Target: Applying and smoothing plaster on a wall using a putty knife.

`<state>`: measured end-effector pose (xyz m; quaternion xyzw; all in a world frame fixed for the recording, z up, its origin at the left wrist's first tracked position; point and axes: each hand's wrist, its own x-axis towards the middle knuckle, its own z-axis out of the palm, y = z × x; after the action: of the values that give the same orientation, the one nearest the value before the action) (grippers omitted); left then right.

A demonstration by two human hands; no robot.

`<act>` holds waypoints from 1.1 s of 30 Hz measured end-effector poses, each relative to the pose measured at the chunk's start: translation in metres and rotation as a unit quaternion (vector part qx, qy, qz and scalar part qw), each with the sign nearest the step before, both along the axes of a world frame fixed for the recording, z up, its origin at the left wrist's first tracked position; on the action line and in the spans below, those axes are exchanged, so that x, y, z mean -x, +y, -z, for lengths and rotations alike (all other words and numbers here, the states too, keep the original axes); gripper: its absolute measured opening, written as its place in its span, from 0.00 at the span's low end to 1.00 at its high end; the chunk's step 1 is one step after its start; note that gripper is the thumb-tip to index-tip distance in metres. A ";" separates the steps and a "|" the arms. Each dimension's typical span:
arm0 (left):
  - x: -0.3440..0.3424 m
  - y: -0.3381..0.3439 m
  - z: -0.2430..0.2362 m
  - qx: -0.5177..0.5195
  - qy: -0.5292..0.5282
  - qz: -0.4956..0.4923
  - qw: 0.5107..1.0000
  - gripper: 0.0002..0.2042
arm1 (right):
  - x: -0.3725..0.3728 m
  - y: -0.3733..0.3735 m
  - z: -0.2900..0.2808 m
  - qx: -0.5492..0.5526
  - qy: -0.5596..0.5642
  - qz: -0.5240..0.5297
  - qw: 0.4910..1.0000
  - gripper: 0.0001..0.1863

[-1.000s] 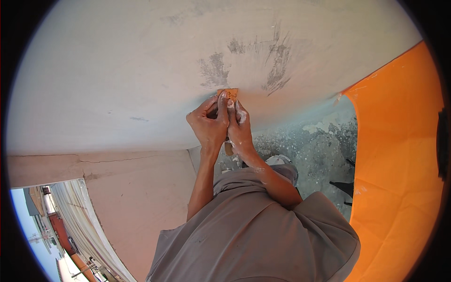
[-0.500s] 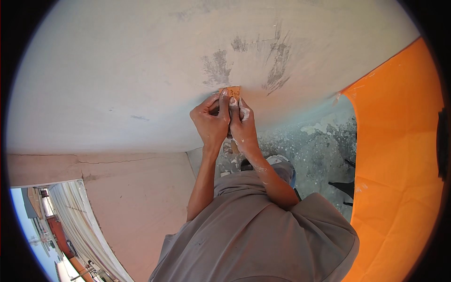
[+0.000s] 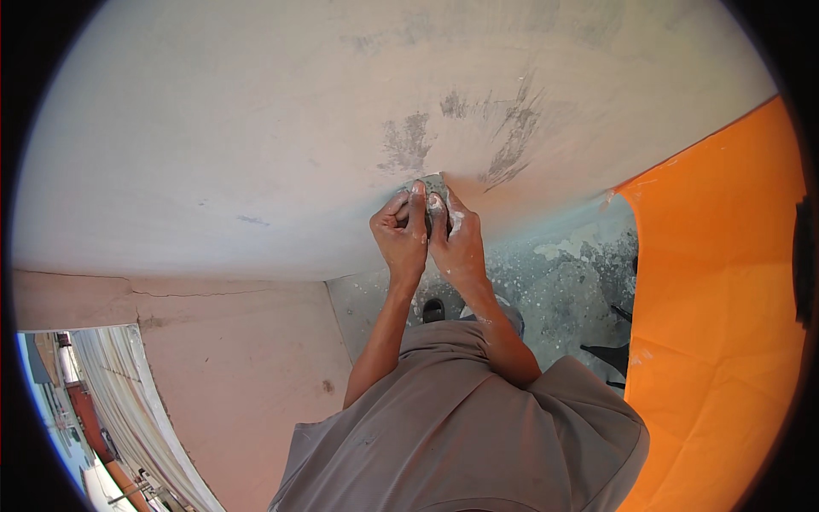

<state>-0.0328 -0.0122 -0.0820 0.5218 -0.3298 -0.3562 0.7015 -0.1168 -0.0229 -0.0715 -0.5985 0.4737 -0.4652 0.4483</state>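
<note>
A grey-brown shirt [image 3: 461, 418] is ending in short sleeves [image 3: 593, 405]; dark footwear [image 3: 433, 310] is showing; white residue [image 3: 455, 223] is marking both hands [image 3: 403, 249].

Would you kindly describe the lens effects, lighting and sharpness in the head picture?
Head view: fisheye vignetting cuts off the orange sheet at right; head view: the wall is softly lit, without harsh glare; head view: the left hand and right hand appear sharp.

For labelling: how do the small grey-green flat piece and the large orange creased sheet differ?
The small grey-green flat piece is dull; the large orange creased sheet is bright and far bigger. The left hand and right hand grip the piece together; neither touches the sheet.
</note>
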 end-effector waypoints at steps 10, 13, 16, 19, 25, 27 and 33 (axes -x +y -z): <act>-0.010 0.002 -0.029 -0.019 -0.117 -0.056 0.991 0.10 | -0.021 0.003 0.019 -0.025 -0.185 -0.054 0.981 0.15; -0.015 0.006 -0.041 -0.051 -0.169 -0.049 0.983 0.09 | -0.029 0.008 0.015 -0.070 -0.243 -0.031 0.967 0.17; -0.017 0.007 -0.055 -0.052 -0.229 -0.046 0.971 0.08 | -0.034 0.011 0.014 -0.075 -0.292 -0.037 0.953 0.17; -0.019 0.008 -0.063 -0.061 -0.281 -0.039 0.957 0.07 | -0.038 0.013 0.011 -0.121 -0.338 -0.033 0.933 0.16; -0.017 0.003 -0.043 -0.041 -0.204 -0.031 0.978 0.08 | -0.030 0.006 0.010 -0.080 -0.271 -0.018 0.959 0.17; -0.014 0.004 -0.038 -0.035 -0.162 -0.035 0.986 0.08 | -0.025 0.004 0.016 -0.026 -0.201 -0.020 0.979 0.17; -0.008 0.000 -0.018 -0.012 -0.042 -0.005 0.999 0.10 | -0.004 -0.005 0.007 -0.019 -0.077 -0.030 0.996 0.18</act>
<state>-0.0249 -0.0120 -0.0636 0.5465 -0.3517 -0.3345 0.6825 -0.1132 -0.0279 -0.0783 -0.5662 0.4284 -0.4876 0.5081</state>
